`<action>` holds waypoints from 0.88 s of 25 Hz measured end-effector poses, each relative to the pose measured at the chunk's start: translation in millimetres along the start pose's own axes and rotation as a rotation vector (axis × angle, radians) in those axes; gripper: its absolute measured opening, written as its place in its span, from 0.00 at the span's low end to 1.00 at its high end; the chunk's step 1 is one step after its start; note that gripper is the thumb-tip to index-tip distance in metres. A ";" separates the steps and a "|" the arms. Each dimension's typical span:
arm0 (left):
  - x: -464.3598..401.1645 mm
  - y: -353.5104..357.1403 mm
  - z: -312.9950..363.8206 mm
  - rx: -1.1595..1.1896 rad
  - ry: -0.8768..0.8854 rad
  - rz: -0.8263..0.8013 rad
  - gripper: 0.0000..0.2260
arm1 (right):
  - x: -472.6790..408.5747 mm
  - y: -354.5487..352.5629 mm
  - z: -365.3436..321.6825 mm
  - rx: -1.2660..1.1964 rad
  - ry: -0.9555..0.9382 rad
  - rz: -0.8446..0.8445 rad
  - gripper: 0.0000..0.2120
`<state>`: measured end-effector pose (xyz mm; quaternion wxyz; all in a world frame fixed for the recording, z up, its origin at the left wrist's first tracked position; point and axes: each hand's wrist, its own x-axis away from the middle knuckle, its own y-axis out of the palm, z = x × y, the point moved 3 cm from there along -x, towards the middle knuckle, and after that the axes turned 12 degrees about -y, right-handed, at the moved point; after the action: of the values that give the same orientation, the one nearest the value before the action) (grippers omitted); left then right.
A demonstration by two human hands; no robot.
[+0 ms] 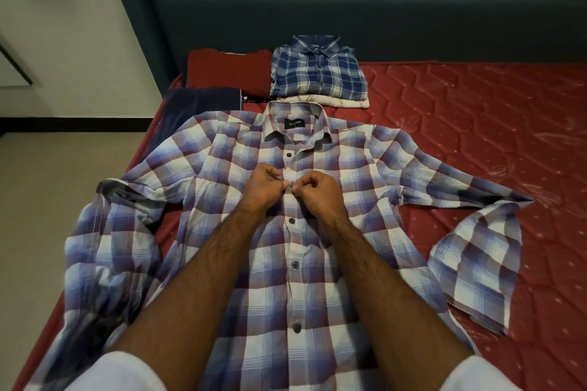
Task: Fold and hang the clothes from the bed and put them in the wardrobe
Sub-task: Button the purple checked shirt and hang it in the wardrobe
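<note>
Red quilted mattress point(476, 124) carries a plaid shirt point(254, 263) spread face-up, sleeves out to both sides. Left hand point(263, 182) and right hand point(314, 190) meet at chest level, fingers curled, pinching the shirt placket around a button. Folded blue plaid shirt point(317, 73) lies near the headboard point(349, 9)

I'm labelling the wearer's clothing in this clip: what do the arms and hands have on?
Both forearms are bare to above the elbow, where short white sleeves begin. The left hand and right hand show no gloves, rings or watch.
</note>
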<state>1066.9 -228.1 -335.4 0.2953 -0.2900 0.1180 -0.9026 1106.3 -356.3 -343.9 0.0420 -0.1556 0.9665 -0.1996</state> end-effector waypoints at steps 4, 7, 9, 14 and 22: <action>-1.0 -2.2 8.8 -0.339 0.241 0.005 0.12 | -4.7 -0.9 -8.1 0.259 -0.062 -0.128 0.02; -14.3 -14.8 25.7 -0.564 0.350 -0.050 0.19 | -24.0 -12.6 -16.2 0.287 -0.003 -0.341 0.06; -26.6 -21.5 38.2 -0.636 0.376 -0.117 0.23 | -41.6 -21.9 -27.6 0.165 0.041 -0.343 0.07; -58.8 -13.4 53.5 -0.455 0.384 -0.113 0.09 | -85.4 -8.6 -38.1 0.396 0.020 -0.093 0.16; -83.2 -5.4 49.3 -0.187 0.281 -0.161 0.02 | -83.4 -9.2 -11.2 -0.171 0.056 0.052 0.06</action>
<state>1148.4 -175.7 -331.4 0.1745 -0.1960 0.2179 -0.9400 1186.4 -333.7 -328.4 0.0065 -0.1276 0.9846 -0.1195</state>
